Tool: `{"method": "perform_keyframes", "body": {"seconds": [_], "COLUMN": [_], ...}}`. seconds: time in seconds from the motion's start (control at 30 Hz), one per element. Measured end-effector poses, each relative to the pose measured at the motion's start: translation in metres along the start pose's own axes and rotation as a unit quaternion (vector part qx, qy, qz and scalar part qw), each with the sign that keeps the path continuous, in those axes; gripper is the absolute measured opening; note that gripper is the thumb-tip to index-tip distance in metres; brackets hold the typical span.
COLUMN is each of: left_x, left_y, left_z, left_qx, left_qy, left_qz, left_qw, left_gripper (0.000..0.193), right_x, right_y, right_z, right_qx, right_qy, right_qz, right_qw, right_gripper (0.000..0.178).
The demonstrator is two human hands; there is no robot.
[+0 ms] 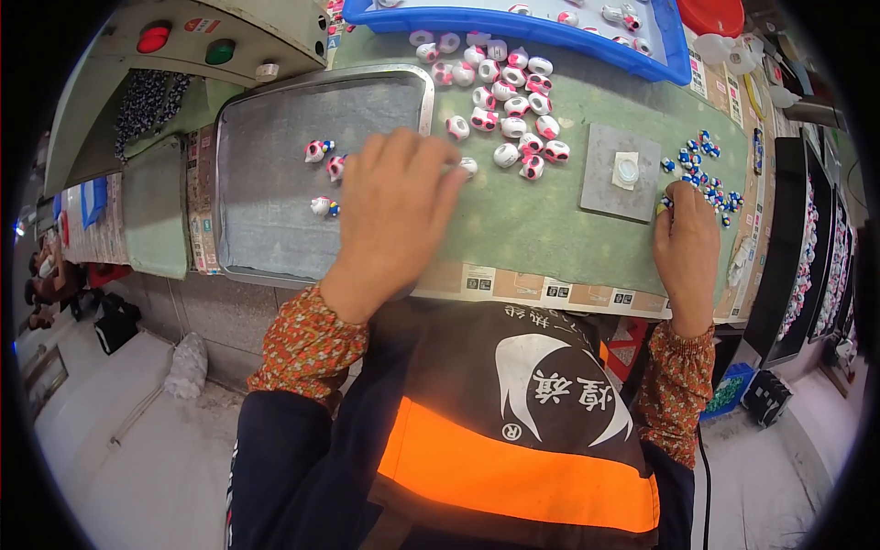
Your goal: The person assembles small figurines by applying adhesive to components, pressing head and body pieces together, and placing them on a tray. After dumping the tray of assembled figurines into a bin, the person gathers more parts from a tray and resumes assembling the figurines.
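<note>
My left hand (pixel 392 203) hovers over the right side of a grey cloth-lined metal tray (pixel 266 174), thumb and forefinger apart. Just past its fingertips lies a white piece (pixel 468 167) on the green mat. Inside the tray are white-and-pink toy heads, one (pixel 313 151) at the back and another (pixel 321 207) nearer me. At the right, the fingers of my right hand (pixel 687 240) are closed on a small blue toy body (pixel 665 203), mostly hidden by them. Several more small blue toy bodies (pixel 701 174) lie scattered beyond that hand.
A group of white-and-pink toy heads (pixel 504 90) covers the mat's back middle. A square metal plate (pixel 605 188) bearing a small round pad (pixel 626 170) lies left of my right hand. A blue bin (pixel 678 64) stands behind. A machine with red and green buttons (pixel 220 51) is at left.
</note>
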State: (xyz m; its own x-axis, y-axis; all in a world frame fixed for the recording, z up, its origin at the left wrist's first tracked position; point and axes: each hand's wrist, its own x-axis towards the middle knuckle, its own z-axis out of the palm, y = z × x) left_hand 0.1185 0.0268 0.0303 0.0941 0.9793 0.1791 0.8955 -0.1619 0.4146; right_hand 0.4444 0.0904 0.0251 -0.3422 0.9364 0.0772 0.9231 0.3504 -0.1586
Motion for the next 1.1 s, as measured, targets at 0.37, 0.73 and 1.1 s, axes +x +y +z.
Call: {"method": "perform_keyframes", "body": {"seconds": [0.37,0.73,1.1], "left_x": [0.006,0.005,-0.008], "left_y": [0.002,0.027,0.036], "left_z": [0.017,-0.002,0.012], "left_qx": [0.013,-0.565,-0.679], "left_qy": [0.007,-0.096,-0.137], "left_qz": [0.051,-0.128,-0.202], "left_qw": [0.999,0.809,0.692], "left_gripper": [0.026,0.025,0.041], "right_x": [-0.001,0.008,0.02], "right_y": [-0.002,-0.009,-0.028], "right_z": [-0.004,-0.003,-0.004], "right_qx": [0.065,0.518,0.282], "right_qy": [-0.024,-0.031,0.02], "right_qz": [0.044,0.171,0.066], "right_qw": [0.997,0.838,0.957], "right_gripper": [0.019,0.014,0.018]}}
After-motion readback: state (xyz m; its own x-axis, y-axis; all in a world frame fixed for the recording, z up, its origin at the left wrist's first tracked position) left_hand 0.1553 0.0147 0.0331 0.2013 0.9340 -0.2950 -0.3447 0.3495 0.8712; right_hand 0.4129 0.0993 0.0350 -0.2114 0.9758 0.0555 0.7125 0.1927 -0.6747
